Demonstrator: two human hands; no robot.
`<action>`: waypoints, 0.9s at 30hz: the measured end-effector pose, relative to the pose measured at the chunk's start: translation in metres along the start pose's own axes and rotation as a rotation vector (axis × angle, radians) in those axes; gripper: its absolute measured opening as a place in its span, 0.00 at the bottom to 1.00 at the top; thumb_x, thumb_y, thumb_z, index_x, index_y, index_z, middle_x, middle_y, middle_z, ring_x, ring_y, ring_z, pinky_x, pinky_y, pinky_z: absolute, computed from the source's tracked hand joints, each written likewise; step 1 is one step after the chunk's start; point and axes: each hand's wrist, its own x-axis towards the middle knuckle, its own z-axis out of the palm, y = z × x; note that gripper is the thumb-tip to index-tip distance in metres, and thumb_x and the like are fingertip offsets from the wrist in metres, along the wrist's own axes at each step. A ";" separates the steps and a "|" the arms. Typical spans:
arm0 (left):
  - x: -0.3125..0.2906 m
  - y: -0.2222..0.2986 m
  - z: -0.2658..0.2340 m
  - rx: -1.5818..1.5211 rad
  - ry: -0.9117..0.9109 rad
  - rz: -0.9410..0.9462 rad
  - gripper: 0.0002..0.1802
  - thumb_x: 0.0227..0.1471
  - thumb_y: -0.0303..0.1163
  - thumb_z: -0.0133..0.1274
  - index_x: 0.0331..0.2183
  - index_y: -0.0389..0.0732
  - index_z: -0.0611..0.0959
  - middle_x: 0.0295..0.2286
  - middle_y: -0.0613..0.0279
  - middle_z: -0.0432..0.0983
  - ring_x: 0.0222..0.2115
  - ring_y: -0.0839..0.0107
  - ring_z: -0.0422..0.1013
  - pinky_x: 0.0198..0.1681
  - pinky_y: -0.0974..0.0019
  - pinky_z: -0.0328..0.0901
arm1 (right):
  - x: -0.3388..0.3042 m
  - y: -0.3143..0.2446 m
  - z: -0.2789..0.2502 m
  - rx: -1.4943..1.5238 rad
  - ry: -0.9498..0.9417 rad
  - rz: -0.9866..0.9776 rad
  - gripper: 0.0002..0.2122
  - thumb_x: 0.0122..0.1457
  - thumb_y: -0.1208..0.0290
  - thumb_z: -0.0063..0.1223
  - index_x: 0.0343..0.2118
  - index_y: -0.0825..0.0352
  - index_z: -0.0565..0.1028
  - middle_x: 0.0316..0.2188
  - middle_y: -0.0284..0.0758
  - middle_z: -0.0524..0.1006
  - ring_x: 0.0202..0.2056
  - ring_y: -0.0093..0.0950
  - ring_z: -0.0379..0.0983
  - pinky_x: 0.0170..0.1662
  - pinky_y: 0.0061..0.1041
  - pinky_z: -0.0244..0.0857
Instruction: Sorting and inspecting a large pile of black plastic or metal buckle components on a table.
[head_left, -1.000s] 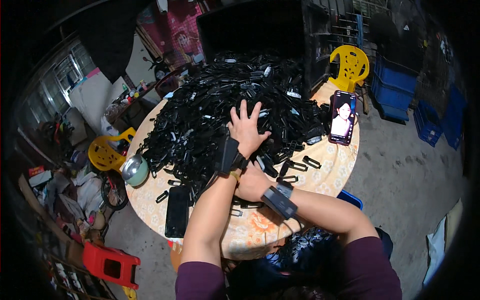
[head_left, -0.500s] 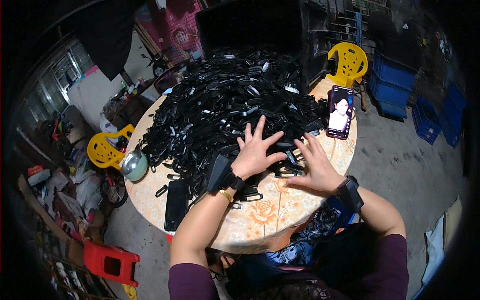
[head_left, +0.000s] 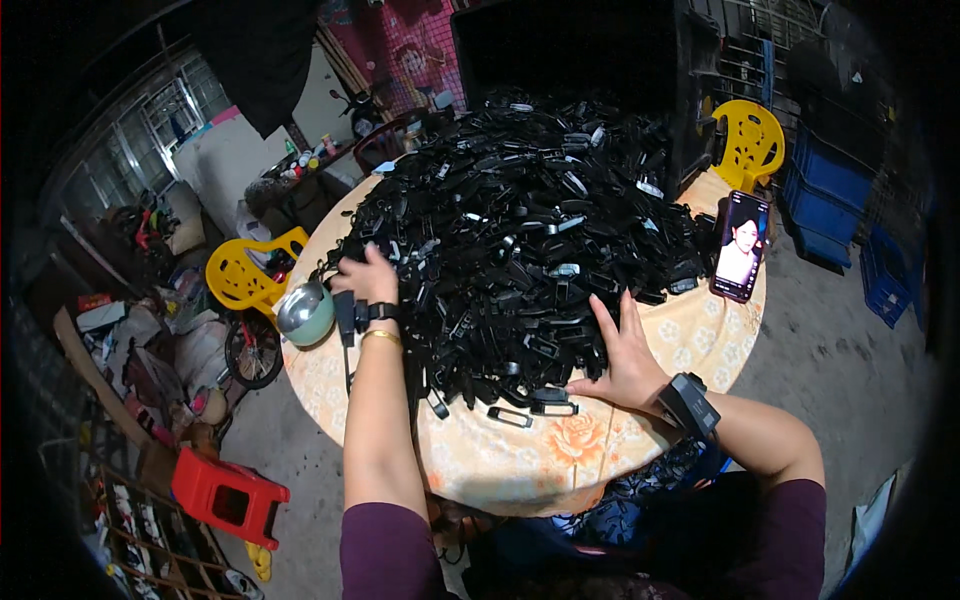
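Note:
A wide heap of small black plastic pieces, many with a slotted oblong frame, covers much of the round table. My left hand is over the heap's left edge, slightly blurred, its fingers apart and no piece visible in it. Close by on its left is a rounded bowl or pot, silver and pale green. My right hand rests at the heap's near right edge with thumb and fingers spread. Its thumb is beside a loose black frame piece. Another frame piece lies on the cloth nearby.
A lit phone leans at the table's right edge on the flowered tablecloth. Yellow chairs stand left and back right. A red stool is on the floor at left, blue crates at right.
My left hand has moved left and away from the right hand, from the heap's near middle to its left edge. My left forearm now covers where the dark phone lay. The view has shifted.

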 end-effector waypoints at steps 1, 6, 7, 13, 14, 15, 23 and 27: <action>0.013 -0.015 0.009 -0.162 -0.124 -0.204 0.41 0.46 0.55 0.54 0.49 0.31 0.66 0.45 0.31 0.65 0.50 0.45 0.60 0.54 0.50 0.54 | 0.000 -0.001 -0.001 -0.003 -0.009 0.002 0.57 0.32 0.46 0.70 0.63 0.61 0.45 0.58 0.68 0.36 0.59 0.68 0.35 0.61 0.54 0.40; 0.024 -0.015 0.037 -0.312 -0.353 -0.415 0.56 0.41 0.63 0.53 0.58 0.32 0.54 0.54 0.29 0.54 0.56 0.43 0.54 0.59 0.54 0.50 | 0.005 0.000 0.001 0.024 -0.011 -0.055 0.57 0.32 0.46 0.70 0.63 0.59 0.46 0.59 0.66 0.37 0.60 0.64 0.38 0.61 0.52 0.42; 0.022 -0.008 0.040 -0.278 -0.388 -0.348 0.56 0.41 0.64 0.52 0.59 0.35 0.54 0.54 0.29 0.53 0.56 0.43 0.53 0.60 0.53 0.49 | 0.006 -0.001 -0.001 0.024 -0.041 -0.027 0.56 0.32 0.46 0.70 0.63 0.58 0.46 0.59 0.66 0.37 0.60 0.63 0.39 0.60 0.51 0.44; 0.028 0.010 0.060 -0.775 -0.515 -0.358 0.59 0.35 0.66 0.57 0.60 0.42 0.55 0.56 0.44 0.57 0.56 0.52 0.56 0.59 0.54 0.49 | 0.012 -0.007 -0.001 0.034 -0.057 -0.084 0.55 0.33 0.46 0.70 0.63 0.59 0.47 0.59 0.66 0.37 0.60 0.63 0.40 0.60 0.51 0.45; 0.023 0.015 0.061 -1.014 -0.627 -0.392 0.57 0.35 0.63 0.59 0.60 0.42 0.56 0.55 0.46 0.59 0.56 0.55 0.57 0.58 0.55 0.51 | 0.012 -0.007 -0.002 0.020 -0.057 -0.090 0.55 0.33 0.46 0.69 0.63 0.60 0.47 0.59 0.66 0.37 0.60 0.63 0.39 0.60 0.51 0.44; 0.018 0.019 0.061 -1.253 -0.736 -0.424 0.56 0.35 0.61 0.62 0.59 0.43 0.58 0.54 0.49 0.61 0.55 0.59 0.58 0.57 0.56 0.53 | 0.012 -0.007 -0.001 0.018 -0.056 -0.086 0.55 0.33 0.46 0.69 0.63 0.60 0.47 0.59 0.66 0.37 0.60 0.63 0.39 0.60 0.51 0.44; -0.017 0.098 0.037 -1.329 -0.720 -0.084 0.39 0.44 0.42 0.63 0.52 0.33 0.66 0.44 0.57 0.70 0.45 0.65 0.66 0.51 0.64 0.58 | 0.019 -0.011 0.006 0.064 0.023 -0.143 0.54 0.34 0.46 0.69 0.62 0.61 0.49 0.59 0.65 0.39 0.60 0.63 0.39 0.60 0.51 0.46; -0.036 0.117 0.025 -0.981 -0.574 0.057 0.40 0.44 0.52 0.60 0.52 0.38 0.68 0.47 0.43 0.65 0.48 0.53 0.63 0.53 0.60 0.57 | 0.027 -0.016 0.009 0.055 0.067 -0.147 0.54 0.32 0.51 0.72 0.62 0.59 0.50 0.58 0.64 0.42 0.59 0.62 0.42 0.59 0.50 0.47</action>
